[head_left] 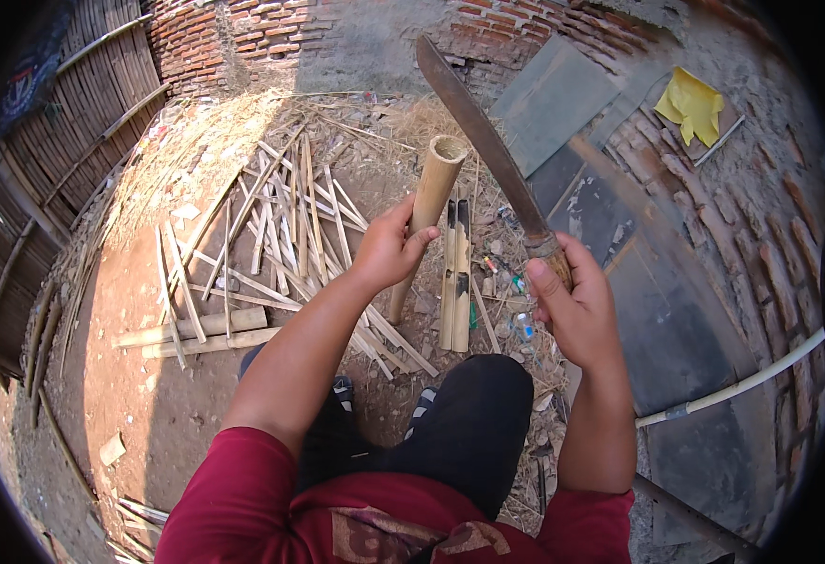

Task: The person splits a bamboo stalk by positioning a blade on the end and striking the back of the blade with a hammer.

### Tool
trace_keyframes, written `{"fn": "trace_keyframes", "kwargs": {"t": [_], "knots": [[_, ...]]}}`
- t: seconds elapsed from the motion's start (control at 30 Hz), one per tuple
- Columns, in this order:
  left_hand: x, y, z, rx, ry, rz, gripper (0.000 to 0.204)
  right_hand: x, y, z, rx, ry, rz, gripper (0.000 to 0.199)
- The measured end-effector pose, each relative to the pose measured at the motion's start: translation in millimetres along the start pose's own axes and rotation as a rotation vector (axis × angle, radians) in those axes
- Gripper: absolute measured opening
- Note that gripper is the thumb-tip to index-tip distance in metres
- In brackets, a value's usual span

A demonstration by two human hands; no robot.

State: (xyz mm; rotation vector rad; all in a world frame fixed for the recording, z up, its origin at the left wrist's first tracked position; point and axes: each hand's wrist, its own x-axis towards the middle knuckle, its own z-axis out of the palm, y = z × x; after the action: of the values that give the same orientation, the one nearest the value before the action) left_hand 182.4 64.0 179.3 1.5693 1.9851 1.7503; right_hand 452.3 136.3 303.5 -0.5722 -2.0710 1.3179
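Observation:
My left hand (395, 246) is wrapped round a bamboo tube (436, 179) that stands upright, slightly tilted, its hollow top end facing up. In my right hand (572, 303) is a machete (483, 132), gripped by its handle. The long, dark, worn blade rises up and to the left, its tip higher than the tube's top. Blade and tube are apart. Below and between my hands, split bamboo halves (455, 282) with dark stained patches lie on the ground. The tube's lower end comes down near the ground in front of my knees; I cannot tell whether it touches.
A heap of bamboo strips (290, 226) spreads over the ground at left, beside uncut bamboo poles (210, 329). Dark boards (666, 310) and a white pipe (732, 385) are at right. A yellow sheet (692, 103) lies near the brick wall (262, 42). A woven bamboo fence (83, 103) stands far left.

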Motion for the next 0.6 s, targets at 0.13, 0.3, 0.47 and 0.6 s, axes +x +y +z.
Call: {"fn": "trace_keyframes", "kwargs": {"t": [0.13, 0.3, 0.47, 0.6], "knots": [[-1.2, 5.0, 7.8, 0.019, 0.016, 0.035, 0.054, 8.7, 0.7, 3.2, -0.097, -0.01, 0.023, 0.06], [1.9, 8.2, 13.1, 0.023, -0.003, 0.011, 0.054, 10.2, -11.7, -4.2, -0.248, -0.051, 0.045, 0.063], [4.4, 9.6, 15.5, 0.016, -0.004, -0.006, 0.053, 12.9, -8.8, -6.7, -0.374, -0.017, -0.102, 0.063], [5.6, 10.2, 17.1, -0.045, -0.009, -0.002, 0.053, 10.4, -12.2, -4.5, -0.34, -0.018, -0.011, 0.06]]}}
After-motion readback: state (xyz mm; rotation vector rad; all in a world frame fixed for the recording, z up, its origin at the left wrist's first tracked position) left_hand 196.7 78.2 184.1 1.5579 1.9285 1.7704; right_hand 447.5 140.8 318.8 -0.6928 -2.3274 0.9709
